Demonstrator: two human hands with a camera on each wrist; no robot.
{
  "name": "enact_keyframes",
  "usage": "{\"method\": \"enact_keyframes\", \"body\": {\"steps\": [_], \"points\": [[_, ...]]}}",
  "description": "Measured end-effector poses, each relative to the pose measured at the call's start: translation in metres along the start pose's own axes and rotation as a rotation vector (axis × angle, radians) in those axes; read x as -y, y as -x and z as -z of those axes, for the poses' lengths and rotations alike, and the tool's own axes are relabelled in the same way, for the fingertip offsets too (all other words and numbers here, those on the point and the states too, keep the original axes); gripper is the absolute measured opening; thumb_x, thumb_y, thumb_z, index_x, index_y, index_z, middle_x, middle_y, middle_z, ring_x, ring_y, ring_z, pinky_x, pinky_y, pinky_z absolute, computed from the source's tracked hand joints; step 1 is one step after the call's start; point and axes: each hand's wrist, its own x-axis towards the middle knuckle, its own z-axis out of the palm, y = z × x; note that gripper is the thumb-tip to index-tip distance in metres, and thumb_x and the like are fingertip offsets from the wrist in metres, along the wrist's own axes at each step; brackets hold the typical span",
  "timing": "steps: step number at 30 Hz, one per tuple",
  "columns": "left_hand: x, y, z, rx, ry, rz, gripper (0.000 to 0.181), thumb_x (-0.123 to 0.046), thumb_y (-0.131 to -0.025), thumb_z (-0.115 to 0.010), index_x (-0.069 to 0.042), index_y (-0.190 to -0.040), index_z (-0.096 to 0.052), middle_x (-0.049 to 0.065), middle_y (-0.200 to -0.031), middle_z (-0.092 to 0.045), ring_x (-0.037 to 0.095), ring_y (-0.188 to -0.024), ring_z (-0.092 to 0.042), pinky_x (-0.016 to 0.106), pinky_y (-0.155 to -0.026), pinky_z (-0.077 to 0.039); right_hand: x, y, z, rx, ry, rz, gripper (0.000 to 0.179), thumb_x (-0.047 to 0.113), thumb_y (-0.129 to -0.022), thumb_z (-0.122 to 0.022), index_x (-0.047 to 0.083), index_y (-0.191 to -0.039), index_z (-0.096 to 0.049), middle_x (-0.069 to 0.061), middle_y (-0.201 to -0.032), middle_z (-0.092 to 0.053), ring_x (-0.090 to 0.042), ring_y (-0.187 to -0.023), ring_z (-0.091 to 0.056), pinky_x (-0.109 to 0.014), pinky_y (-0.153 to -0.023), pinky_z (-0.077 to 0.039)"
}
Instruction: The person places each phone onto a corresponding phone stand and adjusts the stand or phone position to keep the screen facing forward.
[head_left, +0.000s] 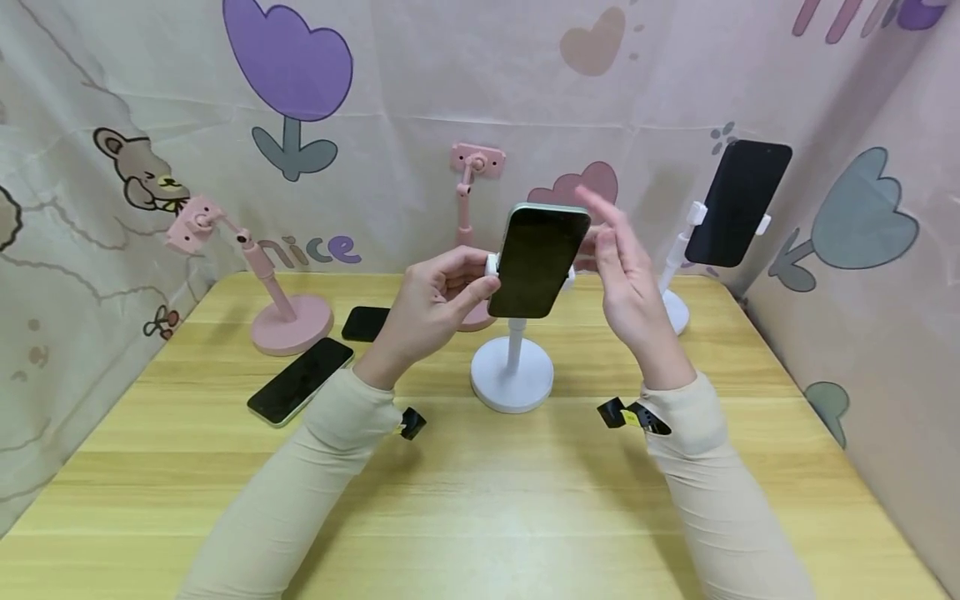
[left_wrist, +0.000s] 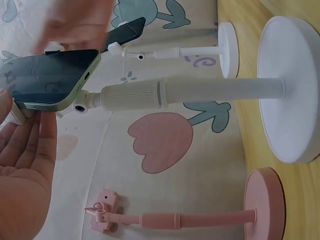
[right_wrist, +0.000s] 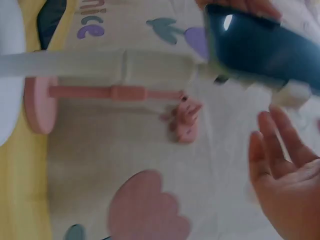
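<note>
A phone (head_left: 540, 260) with a dark screen and pale green edge sits tilted in the clamp of a white phone stand (head_left: 512, 375), also seen from the side in the left wrist view. My left hand (head_left: 431, 304) holds the clamp's left side, thumb at the front by the phone's edge and fingers behind. On the other side, my right hand (head_left: 626, 279) has its fingers spread and extended beside the clamp's white right arm (right_wrist: 291, 95). In the right wrist view those fingertips are close to that arm; whether they touch is unclear through blur.
Behind stand two pink phone stands (head_left: 292, 323), their heads bare. At the right, another white stand (head_left: 675, 312) carries a black phone (head_left: 738, 202). Two phones lie on the wooden table (head_left: 480, 508) at the left, one a larger phone (head_left: 302, 381). A patterned cloth hangs behind.
</note>
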Motion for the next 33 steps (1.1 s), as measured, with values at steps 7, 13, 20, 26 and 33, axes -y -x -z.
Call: {"method": "enact_keyframes", "body": {"steps": [7, 13, 20, 26, 33], "points": [[-0.001, 0.001, -0.002, -0.045, 0.018, 0.018, 0.022, -0.005, -0.104, -0.069, 0.005, -0.124, -0.073, 0.02, -0.115, -0.079, 0.025, -0.101, -0.078, 0.025, -0.094, -0.064, -0.03, 0.007, -0.006, 0.458, 0.187, -0.241, 0.036, -0.002, -0.103, -0.065, 0.0, -0.139, -0.065, -0.018, -0.132, -0.073, -0.027, -0.117, -0.072, -0.046, -0.105, -0.06], [-0.003, -0.001, -0.006, -0.071, 0.062, 0.03, 0.022, -0.006, -0.105, -0.068, 0.005, -0.123, -0.074, 0.021, -0.114, -0.079, 0.015, -0.095, -0.077, 0.025, -0.091, -0.064, -0.037, 0.01, -0.021, 0.426, 0.242, -0.238, 0.05, 0.008, -0.097, -0.079, 0.01, -0.144, -0.063, -0.013, -0.14, -0.068, -0.033, -0.129, -0.065, -0.058, -0.113, -0.053], [-0.006, -0.001, -0.008, -0.077, 0.222, 0.11, 0.025, -0.011, -0.108, -0.064, 0.004, -0.126, -0.073, 0.022, -0.119, -0.078, 0.013, -0.094, -0.079, 0.031, -0.092, -0.066, -0.036, 0.011, -0.022, 0.41, 0.355, -0.252, 0.037, 0.01, -0.099, -0.077, 0.006, -0.136, -0.07, -0.016, -0.132, -0.074, -0.034, -0.124, -0.068, -0.056, -0.108, -0.056], [-0.006, 0.001, -0.01, -0.091, 0.267, 0.133, 0.026, -0.009, -0.109, -0.063, 0.006, -0.127, -0.072, 0.025, -0.119, -0.077, 0.012, -0.095, -0.079, 0.031, -0.093, -0.065, -0.036, 0.011, -0.023, 0.417, 0.372, -0.242, 0.035, 0.009, -0.1, -0.076, 0.005, -0.134, -0.071, -0.018, -0.131, -0.074, -0.035, -0.123, -0.069, -0.056, -0.107, -0.056], [-0.006, 0.003, -0.011, -0.099, 0.269, 0.164, 0.026, -0.011, -0.109, -0.063, 0.004, -0.128, -0.072, 0.022, -0.12, -0.078, 0.013, -0.098, -0.08, 0.032, -0.095, -0.065, -0.035, 0.012, -0.023, 0.41, 0.367, -0.265, 0.033, 0.009, -0.099, -0.076, 0.005, -0.132, -0.072, -0.018, -0.129, -0.075, -0.035, -0.122, -0.069, -0.056, -0.108, -0.056]]}}
